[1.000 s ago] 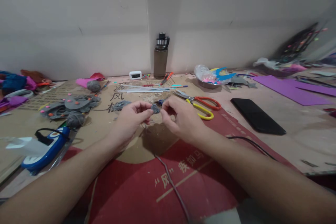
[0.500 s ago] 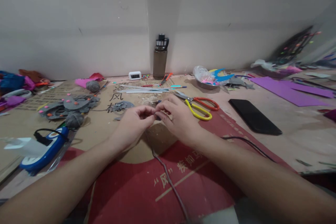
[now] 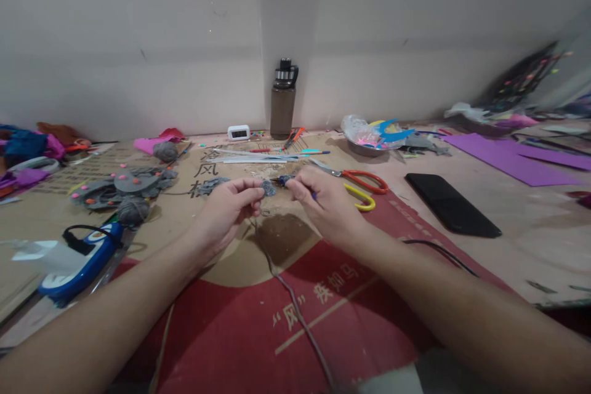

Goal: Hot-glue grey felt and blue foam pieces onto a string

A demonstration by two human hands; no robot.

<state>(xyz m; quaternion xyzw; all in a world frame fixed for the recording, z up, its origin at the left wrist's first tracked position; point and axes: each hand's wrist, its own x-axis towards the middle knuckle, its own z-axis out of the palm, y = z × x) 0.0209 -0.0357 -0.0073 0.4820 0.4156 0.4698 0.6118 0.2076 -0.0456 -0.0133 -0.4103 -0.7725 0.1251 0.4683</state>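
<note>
My left hand (image 3: pixel 231 212) is closed, thumb and fingers pinching a small grey-blue fuzzy piece (image 3: pixel 268 188) that sticks out to the right. My right hand (image 3: pixel 325 200) is wrapped round a small dark blue tool (image 3: pixel 283 180), whose narrow dark tip points left towards that piece. The fist hides most of the tool, so I cannot tell its kind. A small gap separates the hands, above a brown and red cardboard sheet (image 3: pixel 231 326). Scissors (image 3: pixel 364 181) with one red and one yellow handle lie just beyond my right hand, which partly covers them.
A grey cord (image 3: pixel 295 301) runs over the cardboard. Grey cut pieces with coloured beads (image 3: pixel 124 184), a yarn ball (image 3: pixel 133 212) and a blue power strip (image 3: pixel 83 265) lie left. Behind stand a bottle (image 3: pixel 282 104) and metal bowl (image 3: pixel 369 146); right lies a black phone (image 3: pixel 450 204).
My hands were together at the fingertips and are now apart. The fuzzy piece and the blue tool show more plainly between them. My right hand now covers more of the yellow scissor handle.
</note>
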